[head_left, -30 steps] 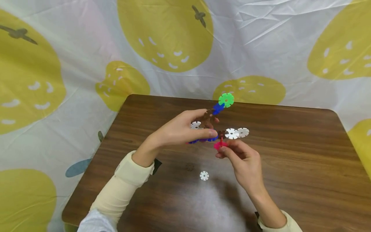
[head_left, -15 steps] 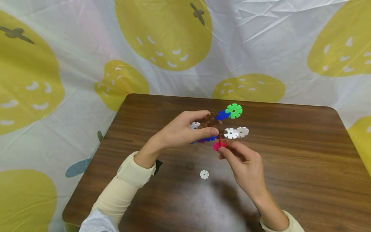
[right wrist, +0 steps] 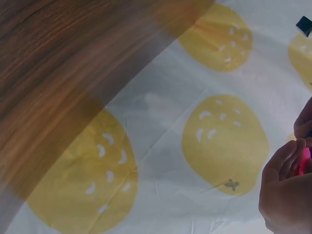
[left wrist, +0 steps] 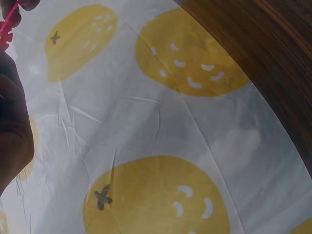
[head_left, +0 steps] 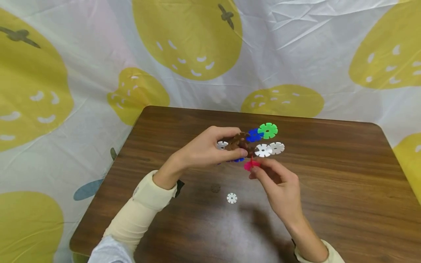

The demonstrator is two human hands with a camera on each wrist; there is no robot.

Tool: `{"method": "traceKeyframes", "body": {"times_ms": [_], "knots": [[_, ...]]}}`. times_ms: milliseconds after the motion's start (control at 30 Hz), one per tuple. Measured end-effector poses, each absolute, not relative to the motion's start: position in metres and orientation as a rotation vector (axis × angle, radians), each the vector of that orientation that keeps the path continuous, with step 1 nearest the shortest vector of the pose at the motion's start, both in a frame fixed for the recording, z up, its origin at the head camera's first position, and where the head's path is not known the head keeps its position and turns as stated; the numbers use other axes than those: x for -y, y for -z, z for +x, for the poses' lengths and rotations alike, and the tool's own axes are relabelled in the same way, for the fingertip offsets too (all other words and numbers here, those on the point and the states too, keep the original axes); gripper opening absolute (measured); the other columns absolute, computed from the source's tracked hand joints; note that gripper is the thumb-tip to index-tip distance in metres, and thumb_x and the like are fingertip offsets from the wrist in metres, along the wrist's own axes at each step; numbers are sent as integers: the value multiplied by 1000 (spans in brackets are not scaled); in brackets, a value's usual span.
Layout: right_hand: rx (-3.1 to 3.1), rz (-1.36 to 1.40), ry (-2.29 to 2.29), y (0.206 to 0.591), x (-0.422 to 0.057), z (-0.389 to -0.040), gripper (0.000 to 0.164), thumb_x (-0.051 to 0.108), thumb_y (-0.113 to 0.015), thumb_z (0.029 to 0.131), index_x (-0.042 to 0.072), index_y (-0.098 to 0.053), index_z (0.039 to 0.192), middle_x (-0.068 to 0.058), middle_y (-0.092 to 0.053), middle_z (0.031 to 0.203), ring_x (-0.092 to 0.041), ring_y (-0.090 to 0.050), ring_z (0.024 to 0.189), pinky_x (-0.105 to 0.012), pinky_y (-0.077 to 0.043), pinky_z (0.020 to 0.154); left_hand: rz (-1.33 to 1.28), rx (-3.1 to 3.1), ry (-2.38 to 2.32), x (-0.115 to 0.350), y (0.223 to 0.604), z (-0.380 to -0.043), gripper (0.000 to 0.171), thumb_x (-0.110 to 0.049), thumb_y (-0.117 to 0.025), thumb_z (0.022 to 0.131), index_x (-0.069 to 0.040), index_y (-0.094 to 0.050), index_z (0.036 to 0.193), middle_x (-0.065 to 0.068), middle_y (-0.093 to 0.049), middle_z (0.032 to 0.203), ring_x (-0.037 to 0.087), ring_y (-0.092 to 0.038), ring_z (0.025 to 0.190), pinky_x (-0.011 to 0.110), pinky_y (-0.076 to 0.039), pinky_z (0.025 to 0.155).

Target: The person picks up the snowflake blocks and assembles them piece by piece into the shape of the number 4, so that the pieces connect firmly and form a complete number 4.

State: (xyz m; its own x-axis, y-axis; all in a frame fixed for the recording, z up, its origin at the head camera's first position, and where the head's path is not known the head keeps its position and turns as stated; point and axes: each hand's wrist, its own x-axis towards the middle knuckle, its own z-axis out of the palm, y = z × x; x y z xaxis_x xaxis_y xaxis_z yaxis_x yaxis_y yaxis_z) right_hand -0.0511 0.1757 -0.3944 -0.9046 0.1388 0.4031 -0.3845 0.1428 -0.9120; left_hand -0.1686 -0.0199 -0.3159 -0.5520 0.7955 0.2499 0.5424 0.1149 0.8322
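Observation:
Above the table, my left hand [head_left: 205,148] grips a build of joined notched plastic discs, with its thumb in front of brown discs [head_left: 239,140]. A blue disc [head_left: 254,135] and a green disc [head_left: 268,130] stick out at the far right of it. Nearer, two white discs [head_left: 264,150] extend rightward. My right hand [head_left: 279,188] pinches a pink disc [head_left: 250,166] beside a thin red piece at the build's near side; whether they are joined is unclear. In the right wrist view the pink disc [right wrist: 305,160] shows between fingers. My left hand covers part of the build.
A loose white disc [head_left: 231,198] lies on the brown wooden table [head_left: 345,182], with a brown disc [head_left: 215,188] to its left that blends into the wood. A lemon-print cloth [head_left: 204,95] hangs behind and beside the table.
The build has turned in my left hand: its green and blue end has dropped and shifted right. My right hand still pinches the pink disc and has barely moved.

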Motion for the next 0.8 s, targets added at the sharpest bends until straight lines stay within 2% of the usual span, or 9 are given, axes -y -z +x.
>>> {"method": "traceKeyframes", "body": {"times_ms": [300, 433, 533, 667, 700, 800], "knots": [[1960, 197, -1886, 395, -173, -52, 12, -9, -64, 96, -12, -70, 106, 10, -79, 93, -11, -75, 75, -27, -63, 74, 1321, -2100, -1499, 17, 315, -169, 27, -17, -79, 92, -12, -67, 116, 0, -72, 99, 11, -66, 91, 29, -56, 81], [1926, 207, -1892, 396, -171, -52, 11, -10, -63, 96, -13, -69, 104, 8, -79, 92, -12, -75, 75, -27, -63, 74, 1315, -2075, -1520, 17, 312, -170, 25, -18, -74, 96, -13, -66, 119, -1, -73, 101, 12, -66, 92, 29, -55, 79], [1883, 216, -1923, 396, -170, -53, 10, -10, -63, 96, -14, -69, 103, 6, -79, 92, -13, -75, 75, -28, -64, 73, 1311, -2038, -1537, 17, 310, -171, 32, -38, -67, 100, -13, -66, 120, -1, -73, 103, 13, -67, 98, 31, -57, 82], [1833, 227, -1951, 396, -169, -53, 11, -11, -62, 96, -16, -67, 104, 4, -80, 92, -13, -75, 74, -28, -64, 73, 1318, -1933, -1585, 18, 309, -174, 73, -69, -49, 96, -5, -63, 126, 9, -74, 108, 18, -69, 100, 38, -60, 88], [1824, 226, -1954, 396, -169, -53, 11, -11, -62, 96, -17, -67, 104, 4, -80, 91, -13, -75, 74, -28, -64, 73, 1321, -1906, -1597, 19, 308, -174, 80, -73, -46, 94, -2, -61, 128, 11, -74, 109, 19, -69, 100, 40, -60, 89], [1803, 231, -1954, 396, -168, -53, 11, -12, -61, 96, -17, -67, 104, 4, -80, 92, -14, -76, 74, -29, -64, 74, 1337, -1862, -1611, 18, 306, -174, 85, -74, -43, 94, 2, -59, 130, 16, -74, 111, 22, -70, 99, 41, -60, 90]]}}
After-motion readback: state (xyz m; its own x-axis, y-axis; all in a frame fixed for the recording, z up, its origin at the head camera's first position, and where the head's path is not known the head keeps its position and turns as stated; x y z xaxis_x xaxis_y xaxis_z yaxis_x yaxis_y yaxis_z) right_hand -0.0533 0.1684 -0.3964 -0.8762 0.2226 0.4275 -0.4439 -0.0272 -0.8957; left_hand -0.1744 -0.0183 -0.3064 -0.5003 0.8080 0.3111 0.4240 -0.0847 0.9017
